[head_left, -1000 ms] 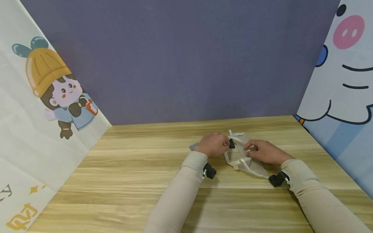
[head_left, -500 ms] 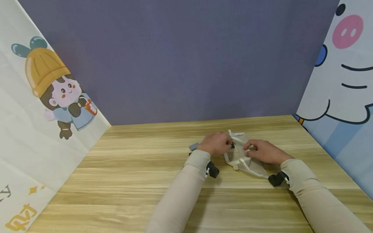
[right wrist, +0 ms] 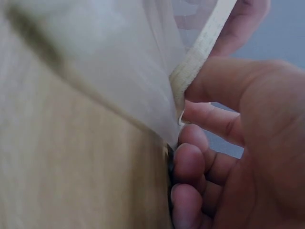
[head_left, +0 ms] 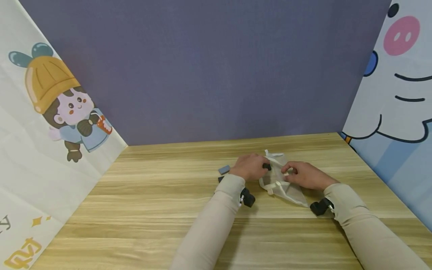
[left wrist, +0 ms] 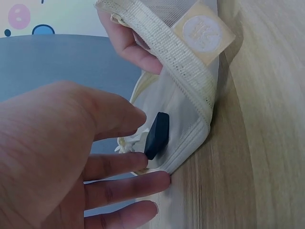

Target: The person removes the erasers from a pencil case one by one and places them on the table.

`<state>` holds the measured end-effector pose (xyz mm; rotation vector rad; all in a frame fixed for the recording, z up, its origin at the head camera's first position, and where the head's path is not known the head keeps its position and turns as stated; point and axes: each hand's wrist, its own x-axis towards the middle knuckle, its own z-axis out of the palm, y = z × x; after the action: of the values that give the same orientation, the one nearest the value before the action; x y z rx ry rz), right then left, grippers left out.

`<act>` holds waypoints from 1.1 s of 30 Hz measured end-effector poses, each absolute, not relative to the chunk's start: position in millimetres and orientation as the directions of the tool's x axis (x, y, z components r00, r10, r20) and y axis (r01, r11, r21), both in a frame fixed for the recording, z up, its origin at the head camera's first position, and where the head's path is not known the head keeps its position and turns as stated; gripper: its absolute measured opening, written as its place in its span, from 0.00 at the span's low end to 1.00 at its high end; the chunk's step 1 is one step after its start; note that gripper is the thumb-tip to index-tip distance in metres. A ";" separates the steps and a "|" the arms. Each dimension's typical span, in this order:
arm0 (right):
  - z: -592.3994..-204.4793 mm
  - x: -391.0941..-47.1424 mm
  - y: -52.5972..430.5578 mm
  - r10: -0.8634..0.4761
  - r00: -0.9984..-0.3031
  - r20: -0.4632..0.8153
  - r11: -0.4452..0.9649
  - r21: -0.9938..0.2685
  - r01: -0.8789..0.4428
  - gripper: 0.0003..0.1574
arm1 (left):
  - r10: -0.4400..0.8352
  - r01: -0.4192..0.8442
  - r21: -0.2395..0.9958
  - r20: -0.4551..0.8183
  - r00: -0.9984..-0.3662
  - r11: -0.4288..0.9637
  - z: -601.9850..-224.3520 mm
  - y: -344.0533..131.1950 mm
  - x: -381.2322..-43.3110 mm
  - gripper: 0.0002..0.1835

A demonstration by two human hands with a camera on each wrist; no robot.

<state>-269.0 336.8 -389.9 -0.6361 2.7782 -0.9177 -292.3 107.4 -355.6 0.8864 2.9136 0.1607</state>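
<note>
A cream mesh zip pouch (head_left: 293,193) lies on the table with its mouth spread. My right hand (head_left: 305,175) pinches its edge; in the right wrist view the thumb (right wrist: 214,86) lies against the woven band (right wrist: 195,59). My left hand (head_left: 249,167) is at the mouth from the left. Seen from the left wrist, a small black faceted piece (left wrist: 157,136) is inside the mouth against the mesh. The left thumb (left wrist: 126,117) stands apart from the fingers, and the index fingertip is right at the piece's lower end.
Left of the left hand lie a small grey block (head_left: 224,170) and a black item (head_left: 221,179), partly hidden by the wrist. A tan label (left wrist: 204,33) with a white circle hangs on the pouch. A grey-purple panel (head_left: 216,75) stands behind the wooden table (head_left: 135,210).
My left hand has moved slightly right, further over the pouch's mouth, and the grey block and black item beside its wrist have come into view. My right hand keeps its hold.
</note>
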 end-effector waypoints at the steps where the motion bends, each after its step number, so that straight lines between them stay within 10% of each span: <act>1: -390.0 -268.9 336.8 -0.437 -0.900 -0.006 0.723 -0.597 -0.347 0.17 | 0.560 0.551 0.117 -0.059 -0.826 0.826 -356.0 108.1 -292.6 0.19; 33: -387.4 -267.5 338.6 -0.438 -0.899 -0.026 0.716 -0.615 -0.331 0.19 | 0.529 0.532 0.002 -0.122 -0.840 0.846 -357.6 118.6 -289.9 0.22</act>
<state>-267.5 338.6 -387.4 -0.6221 2.7506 -0.9365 -289.9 118.6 -357.6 0.8377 2.9045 -0.0483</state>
